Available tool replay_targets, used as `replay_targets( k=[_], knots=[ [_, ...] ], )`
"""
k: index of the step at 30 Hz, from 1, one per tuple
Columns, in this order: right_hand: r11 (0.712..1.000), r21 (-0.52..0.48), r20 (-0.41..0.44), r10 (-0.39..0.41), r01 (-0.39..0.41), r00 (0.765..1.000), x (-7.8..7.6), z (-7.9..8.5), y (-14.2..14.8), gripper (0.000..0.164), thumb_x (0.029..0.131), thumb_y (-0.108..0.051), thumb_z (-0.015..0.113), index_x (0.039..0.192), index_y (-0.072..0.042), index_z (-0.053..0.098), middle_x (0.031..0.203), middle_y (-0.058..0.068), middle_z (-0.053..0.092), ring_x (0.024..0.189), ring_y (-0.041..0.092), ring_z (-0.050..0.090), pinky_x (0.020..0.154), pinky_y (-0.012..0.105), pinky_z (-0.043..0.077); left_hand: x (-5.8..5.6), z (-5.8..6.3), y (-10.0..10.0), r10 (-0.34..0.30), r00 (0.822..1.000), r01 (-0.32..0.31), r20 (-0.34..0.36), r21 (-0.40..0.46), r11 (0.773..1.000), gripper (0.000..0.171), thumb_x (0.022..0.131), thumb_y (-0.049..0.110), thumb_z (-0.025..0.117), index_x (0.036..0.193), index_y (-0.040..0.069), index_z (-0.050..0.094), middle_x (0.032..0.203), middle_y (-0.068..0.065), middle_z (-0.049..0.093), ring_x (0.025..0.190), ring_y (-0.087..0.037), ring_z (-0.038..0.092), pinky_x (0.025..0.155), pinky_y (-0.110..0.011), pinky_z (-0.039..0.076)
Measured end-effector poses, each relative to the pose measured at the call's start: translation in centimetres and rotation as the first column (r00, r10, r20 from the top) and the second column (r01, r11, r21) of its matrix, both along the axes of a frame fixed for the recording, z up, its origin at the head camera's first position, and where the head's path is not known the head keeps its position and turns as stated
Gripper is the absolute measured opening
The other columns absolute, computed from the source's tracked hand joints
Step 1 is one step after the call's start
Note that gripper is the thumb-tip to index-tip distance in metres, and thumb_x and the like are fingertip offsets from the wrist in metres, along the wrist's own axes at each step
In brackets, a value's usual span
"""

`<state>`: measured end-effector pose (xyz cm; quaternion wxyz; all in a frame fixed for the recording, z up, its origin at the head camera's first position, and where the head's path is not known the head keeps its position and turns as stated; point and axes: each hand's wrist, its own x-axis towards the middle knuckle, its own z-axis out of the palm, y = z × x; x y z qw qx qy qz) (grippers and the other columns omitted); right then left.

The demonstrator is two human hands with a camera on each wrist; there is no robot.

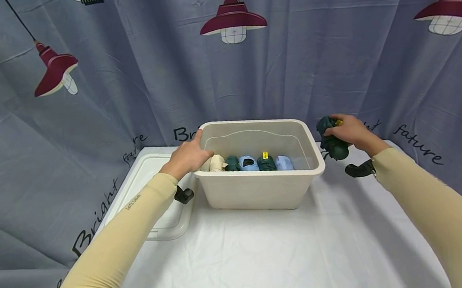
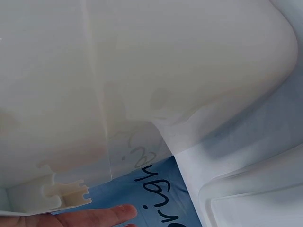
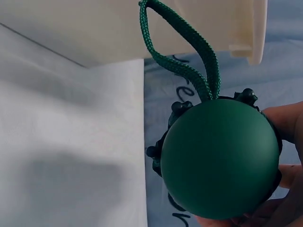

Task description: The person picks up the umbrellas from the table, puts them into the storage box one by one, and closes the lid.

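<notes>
My left hand holds the left rim of a white plastic storage box. Its thumb lies over the inside, and in the left wrist view a finger stretches along under the rim. To the right of the box, my right hand grips a dark green folded umbrella. The umbrella's round handle end faces the right wrist camera, with a green wrist strap looping off it. Inside the box sits a row of similar rolled bundles: cream, dark green and light blue among them.
A white lid lies on the table left of the box, partly under my left arm. White cloth covers the table. Behind it hangs a grey-blue curtain printed with red lamps and lettering. A yellow tag marks one bundle.
</notes>
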<state>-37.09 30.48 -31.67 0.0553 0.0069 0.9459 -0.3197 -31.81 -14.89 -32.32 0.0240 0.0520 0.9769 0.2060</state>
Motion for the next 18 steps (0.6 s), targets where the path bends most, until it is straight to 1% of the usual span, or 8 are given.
replay_targets(
  k=[9, 14, 18],
  knots=[
    [1.000, 0.001, -0.027, 0.020, -0.020, 0.999, 0.4, 1.3, -0.7, 0.083, 0.095, -0.031, 0.058, 0.161, -0.004, 0.016, 0.151, 0.039, 0.029, 0.125, 0.053, 0.047, 0.092, 0.060, 0.051, 0.1, 0.0, 0.0, -0.006, 1.000, 0.005, -0.021, -0.015, 1.000, 0.086, 0.090, 0.046, 0.053, 0.162, 0.019, 0.014, 0.131, -0.022, 0.062, 0.107, -0.036, 0.064, 0.084, -0.051, 0.049],
    [0.999, 0.016, -0.039, 0.035, -0.034, 0.999, 0.9, 2.3, -1.7, 0.083, 0.095, -0.032, 0.059, 0.161, -0.006, 0.018, 0.152, 0.038, 0.029, 0.124, 0.052, 0.049, 0.089, 0.057, 0.053, 0.2, 0.1, 0.0, -0.004, 1.000, 0.003, -0.019, -0.014, 1.000, 0.087, 0.091, 0.046, 0.052, 0.163, 0.018, 0.011, 0.134, -0.023, 0.060, 0.110, -0.037, 0.064, 0.086, -0.051, 0.049],
    [0.999, 0.024, -0.046, 0.044, -0.043, 0.998, 1.2, 2.8, -2.5, 0.082, 0.094, -0.032, 0.060, 0.162, -0.008, 0.019, 0.154, 0.036, 0.028, 0.128, 0.052, 0.046, 0.093, 0.059, 0.050, 0.3, 0.1, 0.0, -0.005, 1.000, 0.005, -0.015, -0.009, 1.000, 0.088, 0.091, 0.046, 0.052, 0.163, 0.017, 0.010, 0.137, -0.023, 0.059, 0.112, -0.037, 0.063, 0.087, -0.051, 0.049]
  ],
)
